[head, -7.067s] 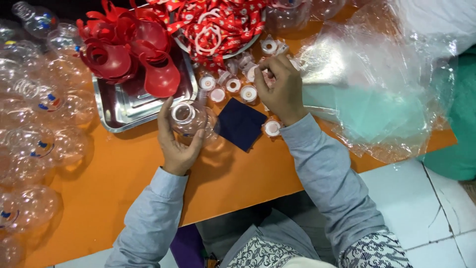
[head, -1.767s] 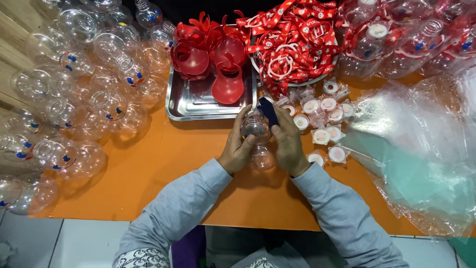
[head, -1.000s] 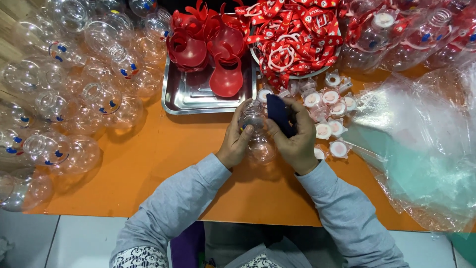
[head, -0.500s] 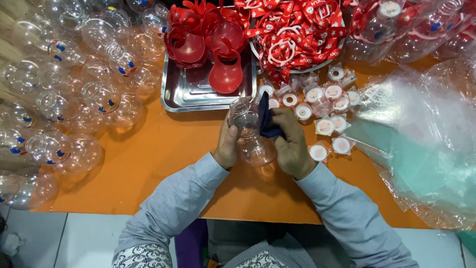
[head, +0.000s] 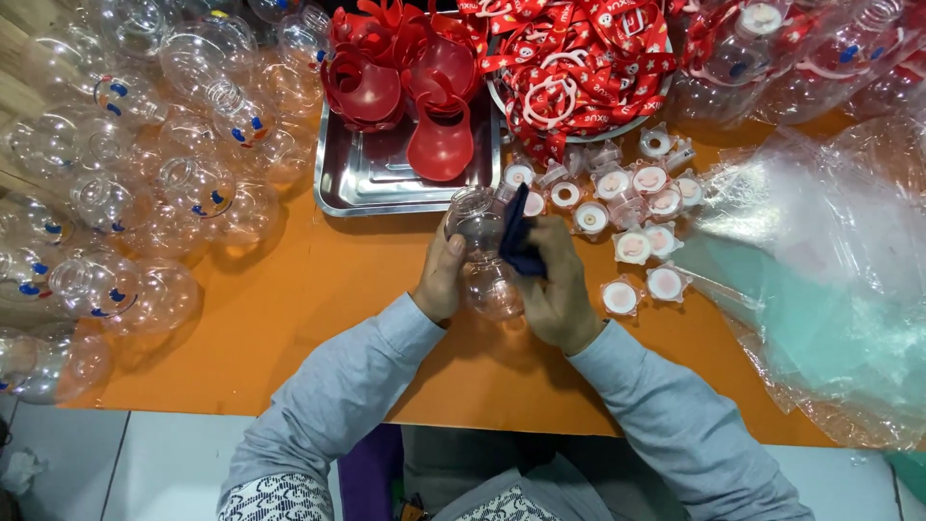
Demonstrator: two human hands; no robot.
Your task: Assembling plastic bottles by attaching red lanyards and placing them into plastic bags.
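Held a clear plastic bottle (head: 485, 253) over the orange bench (head: 289, 318), mouth pointing away toward the steel tray (head: 376, 178). Left hand (head: 442, 280) wrapped around the bottle's left side, grip closed on it, apparently to steady it. Right hand (head: 558, 289) clamped on a dark blue cloth (head: 516, 236), pressed against the bottle's right side, seemingly for wiping the surface. Bottle kept just above the bench, between both hands, near the tray's front edge.

Placed within easy reach: small white-and-pink caps (head: 637, 217) clustered just right of the hands, red funnel-shaped pieces (head: 439, 145) in the tray, a bowl of red straps (head: 569, 58) behind. Heaped at the left, many more clear bottles (head: 145, 183) with blue marks; at the right, crumpled clear plastic bags (head: 820, 280).

Hard to tell: how far the cloth reached around the bottle, since the right fingers and cloth hid that side. Bottle's base partly covered by both palms. Bags and bottle pile cut off at the frame edges; bowl rim mostly buried under straps.
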